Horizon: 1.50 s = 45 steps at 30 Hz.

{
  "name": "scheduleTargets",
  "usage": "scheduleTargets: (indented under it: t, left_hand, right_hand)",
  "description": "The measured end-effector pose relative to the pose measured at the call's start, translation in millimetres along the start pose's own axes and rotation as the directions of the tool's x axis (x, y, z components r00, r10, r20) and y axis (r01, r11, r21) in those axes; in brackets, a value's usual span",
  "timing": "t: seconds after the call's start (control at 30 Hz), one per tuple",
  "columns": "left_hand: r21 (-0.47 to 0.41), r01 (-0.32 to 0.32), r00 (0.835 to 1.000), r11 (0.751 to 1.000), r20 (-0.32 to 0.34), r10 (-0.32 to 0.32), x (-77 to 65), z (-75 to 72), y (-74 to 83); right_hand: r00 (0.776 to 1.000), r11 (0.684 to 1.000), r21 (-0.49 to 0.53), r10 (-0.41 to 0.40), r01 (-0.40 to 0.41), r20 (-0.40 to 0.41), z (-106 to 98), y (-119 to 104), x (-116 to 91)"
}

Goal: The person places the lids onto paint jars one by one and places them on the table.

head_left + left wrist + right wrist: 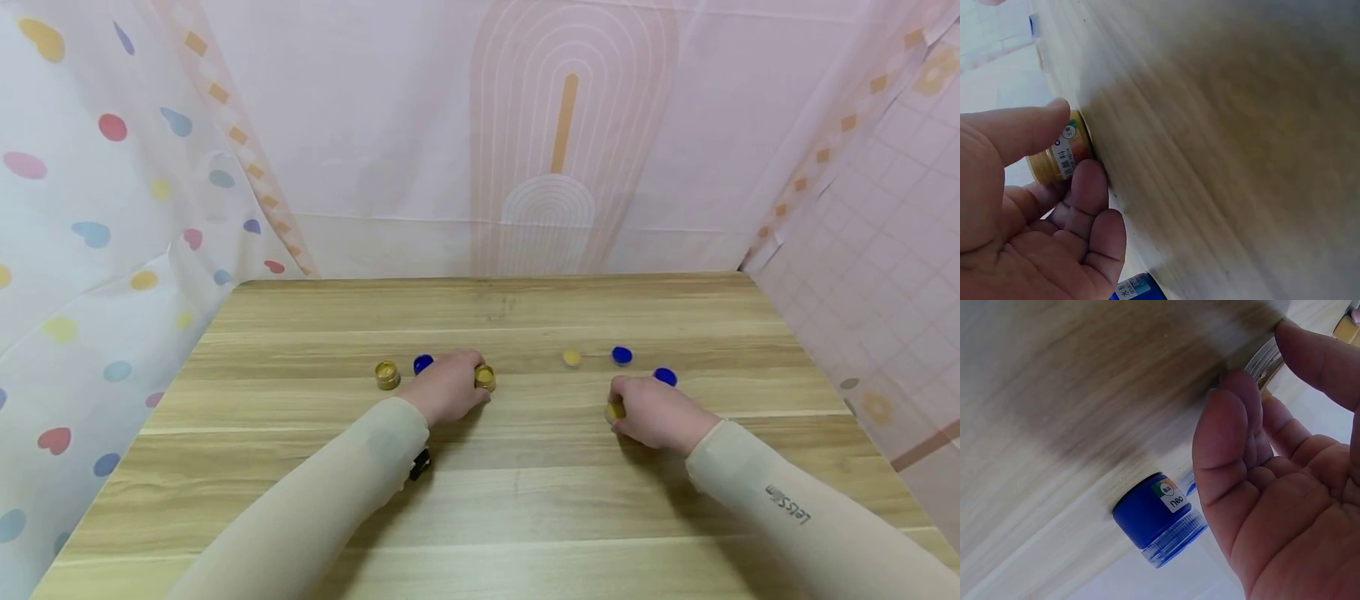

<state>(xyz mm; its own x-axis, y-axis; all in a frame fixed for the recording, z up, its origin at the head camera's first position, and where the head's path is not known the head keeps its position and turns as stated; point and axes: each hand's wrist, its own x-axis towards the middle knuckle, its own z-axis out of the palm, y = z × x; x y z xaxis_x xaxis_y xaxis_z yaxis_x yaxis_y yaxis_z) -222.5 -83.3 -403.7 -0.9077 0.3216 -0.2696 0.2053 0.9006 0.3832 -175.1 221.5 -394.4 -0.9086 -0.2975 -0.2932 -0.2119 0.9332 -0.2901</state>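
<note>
My left hand (448, 386) grips a small gold-yellow paint jar (485, 377) on the table, thumb on one side and fingers on the other. Its printed label faces the left wrist view. In my right hand (660, 412) I pinch a round clear lid (1266, 364) with yellow on it, held low over the wood. Right beside that hand stands a blue paint jar (1154, 512) with a clear ridged cap. Another blue jar (423, 363) is partly hidden behind my left hand, and a second gold-yellow jar (387, 375) stands left of it.
Between the hands and farther back lie a yellow lid (572, 358) and a blue round piece (622, 356). The wooden table (517, 517) ends at a hanging cloth (375, 167) behind, with more patterned cloth at both sides. A black object (420, 463) shows at the left wrist.
</note>
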Motion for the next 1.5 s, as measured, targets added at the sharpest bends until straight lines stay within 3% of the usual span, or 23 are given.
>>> scheduleTargets:
  t: [0.4,0.93,1.2,1.5]
  left_hand:
    - [0.047,-0.027,1.0,0.999,-0.002,0.028,4.2,2.4,0.9]
    - [0.025,-0.037,0.999,0.999,0.002,0.037,3.5,0.4,0.5]
    - [-0.035,-0.037,0.999,0.999,-0.03,0.036,0.8,-1.6,0.4]
    - [-0.112,-0.068,0.998,0.991,-0.022,0.065,-10.7,-2.2,6.4]
  right_hand:
    - [1.0,1.0,0.008,0.006,-0.006,0.008,-2.0,-1.7,-0.4]
    - [1.0,0.999,0.025,0.022,-0.022,0.017,0.0,0.0,0.9]
    - [1.0,1.0,0.016,0.004,-0.004,0.005,0.6,-1.0,-0.2]
    - [1.0,1.0,-0.024,-0.014,0.013,-0.01,-0.4,-1.6,-1.3]
